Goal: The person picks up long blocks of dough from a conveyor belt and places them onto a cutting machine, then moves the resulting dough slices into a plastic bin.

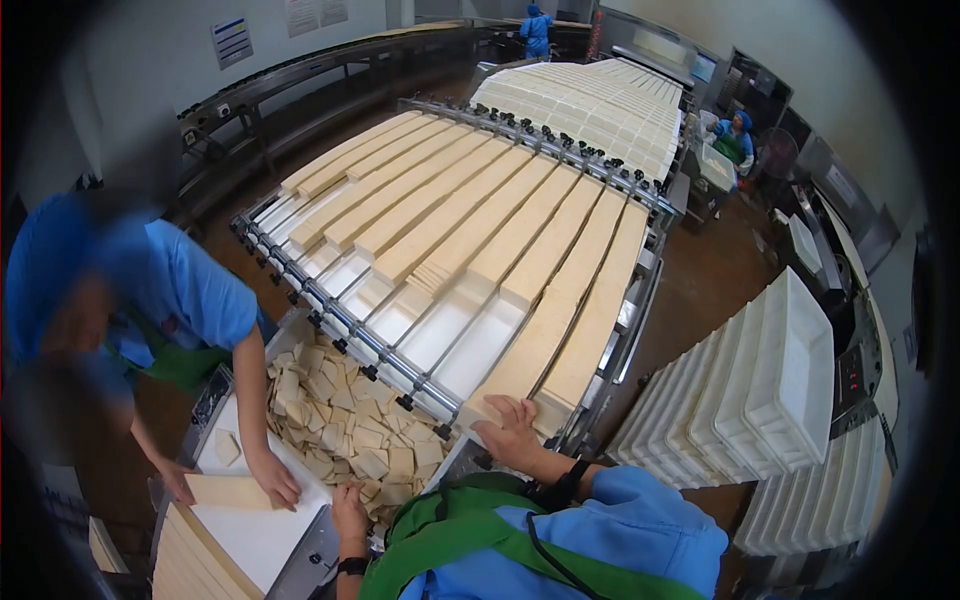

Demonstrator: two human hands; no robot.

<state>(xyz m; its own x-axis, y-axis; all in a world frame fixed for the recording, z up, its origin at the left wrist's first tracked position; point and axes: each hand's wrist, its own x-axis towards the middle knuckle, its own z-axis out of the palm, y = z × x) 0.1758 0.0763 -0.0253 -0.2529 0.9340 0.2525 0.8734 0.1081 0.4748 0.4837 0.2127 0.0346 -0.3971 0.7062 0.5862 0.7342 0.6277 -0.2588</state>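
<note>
My right hand point(508, 432) is on the near end of a long row of thin cream-coloured sheets point(545, 325), fingers over its top edge and thumb against its end face. My left hand point(350, 512) is lower down, beside a bin point(455, 462) heaped with small flat cream pieces point(350, 415). Its fingers are bent together; what they hold, if anything, is hidden. More such rows point(440, 215) lie side by side on a conveyor with white lanes point(465, 345), split by thin metal rods.
At left, a co-worker in blue and green holds a cream slab point(228, 491) on a white work surface point(290, 545). Stacked white trays point(730, 385) stand at right. A metal bar with black knobs point(370, 345) crosses the conveyor's near end. Two other people are farther back.
</note>
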